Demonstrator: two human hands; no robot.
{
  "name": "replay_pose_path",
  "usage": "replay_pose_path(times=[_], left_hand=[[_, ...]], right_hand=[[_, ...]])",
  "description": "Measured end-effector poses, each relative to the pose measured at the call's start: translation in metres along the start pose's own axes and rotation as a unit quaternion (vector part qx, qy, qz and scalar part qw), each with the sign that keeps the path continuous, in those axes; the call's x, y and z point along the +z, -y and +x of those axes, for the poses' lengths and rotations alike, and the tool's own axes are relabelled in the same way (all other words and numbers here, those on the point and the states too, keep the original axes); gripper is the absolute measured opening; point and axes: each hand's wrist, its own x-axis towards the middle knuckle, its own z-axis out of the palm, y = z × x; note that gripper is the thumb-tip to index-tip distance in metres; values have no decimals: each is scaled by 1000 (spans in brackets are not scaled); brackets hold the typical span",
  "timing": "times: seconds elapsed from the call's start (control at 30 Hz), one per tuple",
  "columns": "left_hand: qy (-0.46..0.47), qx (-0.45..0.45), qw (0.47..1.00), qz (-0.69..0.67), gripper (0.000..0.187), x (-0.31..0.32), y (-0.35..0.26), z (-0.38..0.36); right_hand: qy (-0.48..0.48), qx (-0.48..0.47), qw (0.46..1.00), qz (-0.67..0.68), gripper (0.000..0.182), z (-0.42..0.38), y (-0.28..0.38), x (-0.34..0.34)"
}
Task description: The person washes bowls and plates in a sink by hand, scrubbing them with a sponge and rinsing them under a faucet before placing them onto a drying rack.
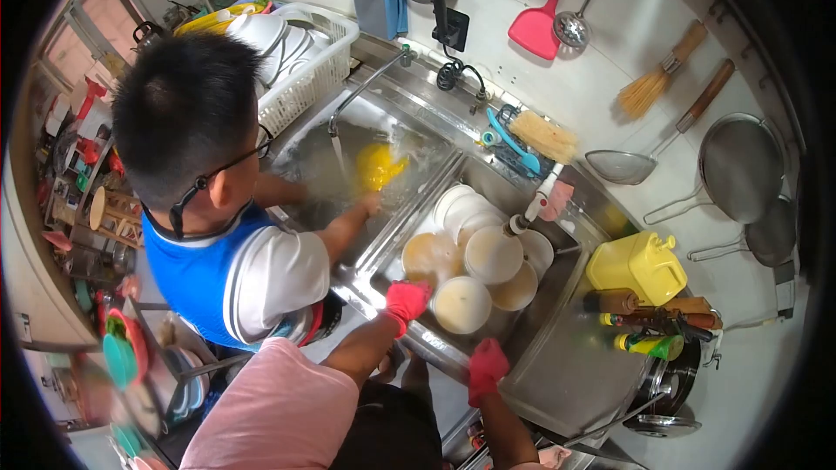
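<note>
My left hand point(407, 300), in a red rubber glove, is closed over the front edge of the right sink basin point(544, 313), beside the bowls. Farther right on the same sink rim, my right hand point(488, 367) wears a matching glove, its fingers curled at the edge. Between and beyond my hands, several round white bowls stand in the basin. The nearest bowl point(461, 305) holds cloudy liquid, as does another bowl point(494, 254) behind it. A stack of white dishes point(466, 209) leans at the basin's back left. A white-and-red tap point(542, 205) reaches over them.
At my left, a person in a blue vest point(196, 270) reaches into the left basin, near a yellow item point(379, 165) under a running faucet point(335, 126). Dishes fill a white basket point(326, 61). A yellow jug point(636, 268) and bottles stand right. Strainers point(740, 165) hang on the wall.
</note>
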Motion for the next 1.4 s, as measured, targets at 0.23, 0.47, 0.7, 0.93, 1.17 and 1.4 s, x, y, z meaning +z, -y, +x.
replay_pose_path(times=[0.23,0.47,0.7,0.93,1.17,1.4], left_hand=[[1,3,1000,0,30,8,5,1],[-28,12,1000,10,31,4,2,0],[-18,12,1000,12,31,3,2,1],[-9,8,1000,6,31,4,3,1],[-15,7,1000,5,31,8,4,1],[-15,7,1000,13,31,2,1,0]], right_hand=[[-9,-5,1000,-19,26,1,0,1],[-12,-6,999,-48,26,2,-1,3],[-26,-17,998,-51,25,3,-2,7],[-14,-10,999,-46,24,2,-4,7],[-18,-13,999,-48,25,3,-7,13],[-29,-12,998,-49,24,3,-8,15]])
